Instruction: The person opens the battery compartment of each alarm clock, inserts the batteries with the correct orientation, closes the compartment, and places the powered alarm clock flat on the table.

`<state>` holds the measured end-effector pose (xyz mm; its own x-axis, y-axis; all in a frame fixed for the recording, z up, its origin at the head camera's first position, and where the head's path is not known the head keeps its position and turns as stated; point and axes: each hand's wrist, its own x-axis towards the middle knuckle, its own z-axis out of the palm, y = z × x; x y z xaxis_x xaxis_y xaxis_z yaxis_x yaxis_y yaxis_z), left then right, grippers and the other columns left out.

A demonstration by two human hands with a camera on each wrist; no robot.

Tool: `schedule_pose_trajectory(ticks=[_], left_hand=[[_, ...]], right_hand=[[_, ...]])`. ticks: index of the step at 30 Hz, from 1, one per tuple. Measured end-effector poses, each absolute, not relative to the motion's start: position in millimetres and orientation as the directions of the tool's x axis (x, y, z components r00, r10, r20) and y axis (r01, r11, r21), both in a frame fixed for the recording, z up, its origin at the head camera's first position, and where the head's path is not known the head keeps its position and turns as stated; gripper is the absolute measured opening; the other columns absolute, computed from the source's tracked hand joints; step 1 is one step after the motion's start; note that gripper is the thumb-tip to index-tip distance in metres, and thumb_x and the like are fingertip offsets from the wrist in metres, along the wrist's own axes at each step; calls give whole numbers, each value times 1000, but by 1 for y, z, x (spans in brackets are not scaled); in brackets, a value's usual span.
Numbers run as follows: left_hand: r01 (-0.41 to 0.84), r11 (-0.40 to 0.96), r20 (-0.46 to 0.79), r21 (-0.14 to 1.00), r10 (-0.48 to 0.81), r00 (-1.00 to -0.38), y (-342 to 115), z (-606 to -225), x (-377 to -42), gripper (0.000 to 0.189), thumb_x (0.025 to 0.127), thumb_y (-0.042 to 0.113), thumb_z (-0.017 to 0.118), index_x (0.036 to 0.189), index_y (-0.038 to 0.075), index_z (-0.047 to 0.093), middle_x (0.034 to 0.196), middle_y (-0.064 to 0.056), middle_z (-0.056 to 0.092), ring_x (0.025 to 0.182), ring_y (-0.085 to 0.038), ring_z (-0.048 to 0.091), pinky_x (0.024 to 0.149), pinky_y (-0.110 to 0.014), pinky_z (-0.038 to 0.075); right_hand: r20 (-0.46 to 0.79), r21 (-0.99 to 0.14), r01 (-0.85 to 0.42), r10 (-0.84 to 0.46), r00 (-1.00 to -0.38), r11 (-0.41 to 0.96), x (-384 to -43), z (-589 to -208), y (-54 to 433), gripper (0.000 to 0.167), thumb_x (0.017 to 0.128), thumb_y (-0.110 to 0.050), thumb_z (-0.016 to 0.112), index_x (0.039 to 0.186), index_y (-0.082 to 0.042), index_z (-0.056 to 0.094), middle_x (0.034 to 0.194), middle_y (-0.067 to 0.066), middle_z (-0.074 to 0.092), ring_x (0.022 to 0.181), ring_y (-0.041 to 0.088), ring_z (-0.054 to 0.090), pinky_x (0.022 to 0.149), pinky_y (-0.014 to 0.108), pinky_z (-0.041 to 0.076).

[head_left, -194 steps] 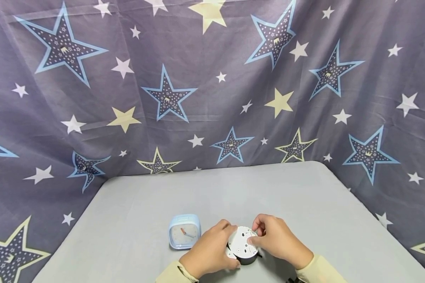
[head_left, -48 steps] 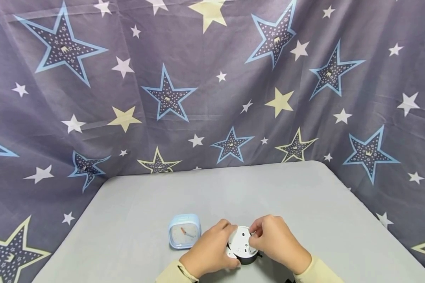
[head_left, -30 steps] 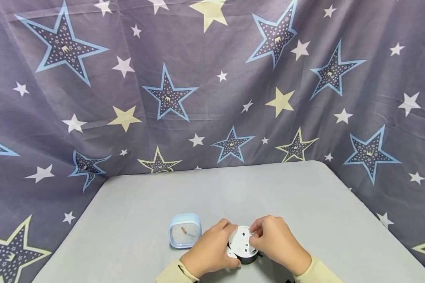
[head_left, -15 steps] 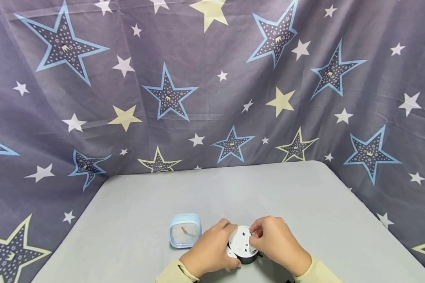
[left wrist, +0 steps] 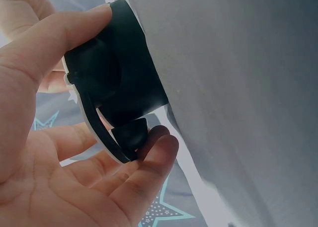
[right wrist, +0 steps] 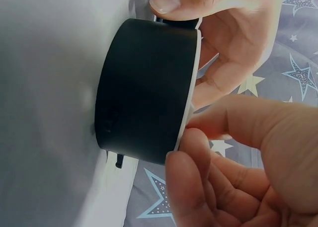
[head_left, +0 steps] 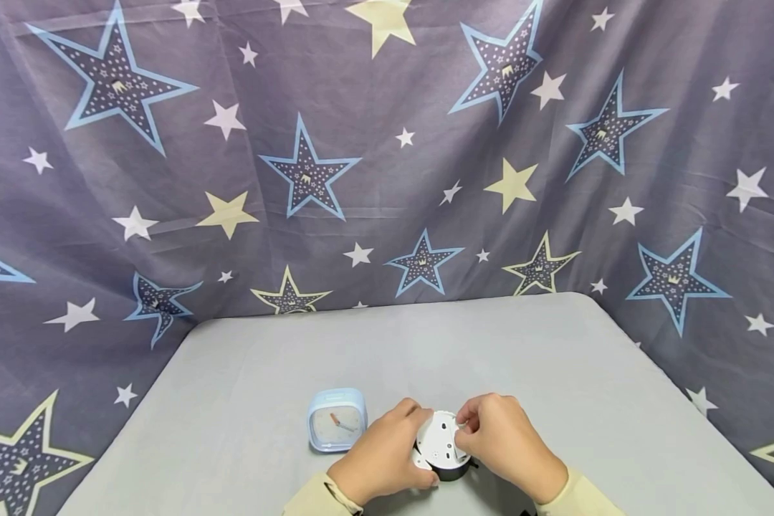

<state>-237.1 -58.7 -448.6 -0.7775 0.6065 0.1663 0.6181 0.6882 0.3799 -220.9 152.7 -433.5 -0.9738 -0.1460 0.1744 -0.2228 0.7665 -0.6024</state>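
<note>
A round black alarm clock point(head_left: 450, 473) with a white back point(head_left: 436, 443) lies face down on the grey table. My left hand point(head_left: 384, 451) grips its left side, thumb at the near edge and fingers round the far side; the left wrist view shows the black casing point(left wrist: 134, 63) and a bell-like part point(left wrist: 131, 135) by the fingertips. My right hand point(head_left: 506, 441) pinches at the right part of the back with thumb and forefinger. A small white edge stands up there; the fingers mostly hide it. A short black foot point(right wrist: 119, 161) sticks out of the casing.
A light blue square alarm clock point(head_left: 337, 421) stands upright left of my left hand, its dial towards me. Behind the grey table point(head_left: 387, 351) hangs a purple-grey curtain point(head_left: 374, 143) with stars, also along both sides.
Since the earliest frame, my right thumb has shifted from pressing on the white back to pinching with the forefinger at its right side. Over the last second hardly anything differs.
</note>
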Motion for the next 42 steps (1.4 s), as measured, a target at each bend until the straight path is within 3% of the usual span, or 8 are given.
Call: schedule_pose_trajectory(ticks=[9, 19, 42], left_hand=[[619, 684, 171, 386, 606, -777, -59, -448, -237, 80, 64, 38, 95, 132, 8, 65, 118, 1, 62, 91, -3, 57, 81, -23, 53], [621, 689, 181, 373, 603, -777, -60, -448, -236, 80, 63, 37, 95, 132, 9, 65, 118, 2, 62, 91, -3, 57, 82, -23, 53], [614, 686, 171, 390, 601, -781, -58, -448, -236, 81, 63, 37, 95, 133, 8, 65, 119, 1, 63, 91, -3, 57, 82, -23, 53]], right_hand=[[166, -604, -228, -159, -973, 764, -221, -434, 152, 11, 73, -8, 74, 81, -14, 76, 63, -16, 62, 58, 3, 56, 54, 22, 47], [205, -610, -285, -200, -958, 739, -221, -435, 154, 20, 76, -6, 78, 67, -23, 72, 62, -19, 63, 58, -1, 55, 54, 20, 47], [223, -624, -277, -174, -959, 731, -219, -434, 157, 24, 72, -6, 77, 63, -27, 70, 58, -22, 60, 55, -1, 54, 53, 19, 47]])
